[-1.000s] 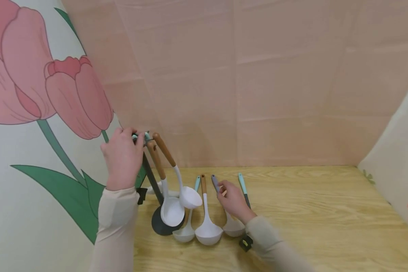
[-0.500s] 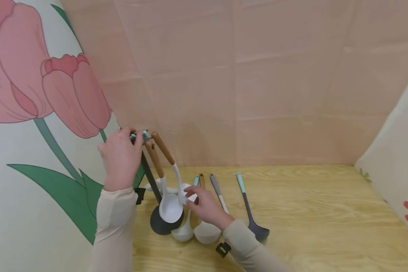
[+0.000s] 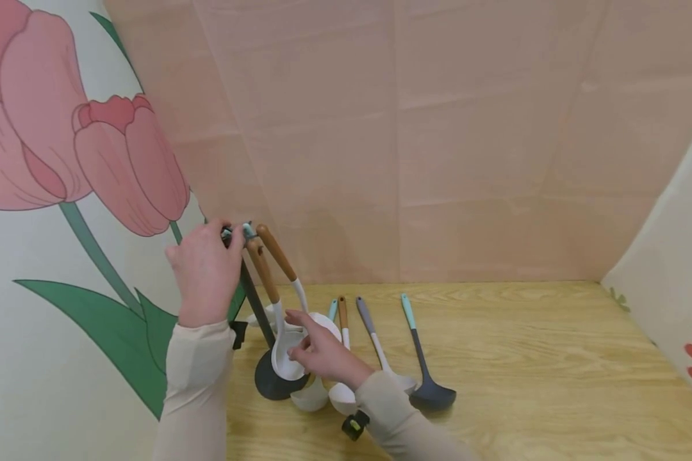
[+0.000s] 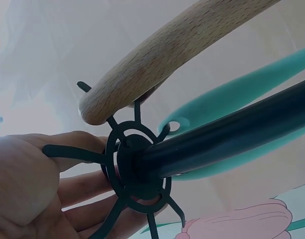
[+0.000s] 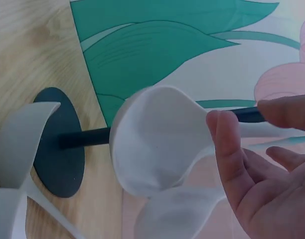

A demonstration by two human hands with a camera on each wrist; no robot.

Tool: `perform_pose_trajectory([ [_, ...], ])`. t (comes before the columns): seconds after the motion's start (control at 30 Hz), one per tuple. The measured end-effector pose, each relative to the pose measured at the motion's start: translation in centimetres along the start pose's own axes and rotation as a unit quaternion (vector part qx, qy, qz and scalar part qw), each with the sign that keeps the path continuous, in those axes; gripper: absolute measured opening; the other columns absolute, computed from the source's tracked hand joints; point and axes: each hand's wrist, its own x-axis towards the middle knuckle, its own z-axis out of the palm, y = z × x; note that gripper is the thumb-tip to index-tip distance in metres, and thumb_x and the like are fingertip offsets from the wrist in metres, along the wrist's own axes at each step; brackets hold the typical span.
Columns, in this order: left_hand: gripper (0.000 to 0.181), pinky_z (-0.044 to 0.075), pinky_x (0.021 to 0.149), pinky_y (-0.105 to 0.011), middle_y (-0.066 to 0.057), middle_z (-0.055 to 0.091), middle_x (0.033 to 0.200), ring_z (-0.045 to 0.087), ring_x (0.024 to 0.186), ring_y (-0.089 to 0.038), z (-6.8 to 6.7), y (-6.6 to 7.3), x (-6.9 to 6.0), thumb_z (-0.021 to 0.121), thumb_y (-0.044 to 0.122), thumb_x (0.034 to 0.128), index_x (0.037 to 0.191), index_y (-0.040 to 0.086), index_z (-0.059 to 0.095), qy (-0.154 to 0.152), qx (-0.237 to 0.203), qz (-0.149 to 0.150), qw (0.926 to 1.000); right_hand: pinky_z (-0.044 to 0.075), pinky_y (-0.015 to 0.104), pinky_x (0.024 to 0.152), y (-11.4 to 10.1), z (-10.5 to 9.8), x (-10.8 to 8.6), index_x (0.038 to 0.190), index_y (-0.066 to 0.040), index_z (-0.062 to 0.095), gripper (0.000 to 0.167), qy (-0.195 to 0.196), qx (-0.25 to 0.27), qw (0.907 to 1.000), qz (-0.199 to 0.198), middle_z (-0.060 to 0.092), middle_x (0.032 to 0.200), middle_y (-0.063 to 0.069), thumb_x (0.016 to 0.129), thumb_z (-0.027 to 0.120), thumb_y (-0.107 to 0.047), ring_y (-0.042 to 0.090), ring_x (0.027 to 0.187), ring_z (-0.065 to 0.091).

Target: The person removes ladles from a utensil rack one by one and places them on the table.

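Note:
My left hand (image 3: 207,269) grips the top of a dark utensil stand, whose hook ring (image 4: 112,172) shows in the left wrist view, fingers behind it. From the ring hang a white ladle (image 3: 282,362) with a wooden handle, a second wooden-handled white ladle (image 3: 329,326), partly hidden by my right hand, and teal-handled utensils (image 4: 207,107). My right hand (image 3: 325,352) is in front of the hanging ladles, its fingers loosely bent and holding nothing. In the right wrist view its fingertips overlap the rim of a white ladle bowl (image 5: 157,139); touch is unclear.
The stand's round dark base (image 3: 271,384) sits on the wooden table (image 3: 542,371). Nearby lie a teal-handled ladle (image 3: 309,398), a wooden-handled ladle (image 3: 341,398), a grey-handled ladle (image 3: 380,352) and a dark ladle (image 3: 432,395) with a teal handle. A tulip-printed wall (image 3: 104,333) stands left.
My right hand has moved left, from over the grey-handled ladle on the table to the hanging white ladles. My left hand stays at the top of the stand.

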Motion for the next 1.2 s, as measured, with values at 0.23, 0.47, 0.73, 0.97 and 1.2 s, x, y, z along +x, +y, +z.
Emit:
perform_pose_trajectory([
  [0.23, 0.034, 0.038, 0.080, -0.057, -0.019, 0.070, 0.092, 0.063, 0.079, -0.038, 0.3, 0.0, -0.1, 0.053, 0.032, 0.1030, 0.113, 0.004, 0.071, 0.007, 0.007, -0.003, 0.9999, 0.057, 0.030, 0.060, 0.0, 0.4, 0.1, 0.155, -0.026, 0.032, 0.067, -0.013, 0.030, 0.9994, 0.011, 0.049, 0.147, 0.007, 0.097, 0.064, -0.017, 0.011, 0.086, 0.066],
  [0.47, 0.033, 0.038, 0.078, -0.056, -0.018, 0.070, 0.088, 0.062, 0.076, -0.037, 0.3, 0.0, -0.3, 0.053, 0.030, 0.1031, 0.110, 0.004, 0.071, 0.014, 0.003, 0.000, 0.9999, 0.055, 0.028, 0.057, 0.1, 0.8, 0.0, 0.143, -0.025, 0.048, 0.043, -0.011, 0.019, 0.9998, 0.004, 0.058, 0.132, 0.001, 0.102, 0.058, -0.025, 0.013, 0.082, 0.066],
  [0.73, 0.032, 0.039, 0.077, -0.055, -0.018, 0.071, 0.088, 0.063, 0.075, -0.037, 0.3, 0.0, -0.3, 0.055, 0.030, 0.1025, 0.111, 0.004, 0.071, 0.016, 0.007, -0.001, 0.9999, 0.053, 0.027, 0.054, 0.0, 1.1, 0.0, 0.121, -0.012, 0.063, 0.029, 0.006, 0.004, 1.0000, 0.001, 0.065, 0.110, -0.005, 0.103, 0.056, -0.033, 0.012, 0.076, 0.067],
  [0.97, 0.033, 0.040, 0.078, -0.055, -0.019, 0.071, 0.090, 0.064, 0.077, -0.036, 0.3, 0.1, -0.2, 0.055, 0.031, 0.1026, 0.112, 0.004, 0.071, 0.013, 0.013, -0.005, 0.9998, 0.052, 0.026, 0.055, -0.3, 1.0, -0.2, 0.114, -0.017, 0.065, 0.024, 0.017, -0.014, 0.9996, -0.017, 0.067, 0.101, -0.005, 0.104, 0.053, -0.035, 0.015, 0.074, 0.068],
  [1.2, 0.032, 0.040, 0.078, -0.056, -0.019, 0.072, 0.091, 0.065, 0.078, -0.037, 0.3, 0.0, -0.3, 0.056, 0.031, 0.1021, 0.111, 0.005, 0.072, 0.021, 0.015, -0.006, 0.9996, 0.051, 0.022, 0.064, -0.1, 1.1, -0.5, 0.112, -0.018, 0.065, 0.025, 0.030, -0.043, 0.9972, -0.054, 0.067, 0.102, -0.004, 0.105, 0.049, -0.036, 0.008, 0.073, 0.060],
])
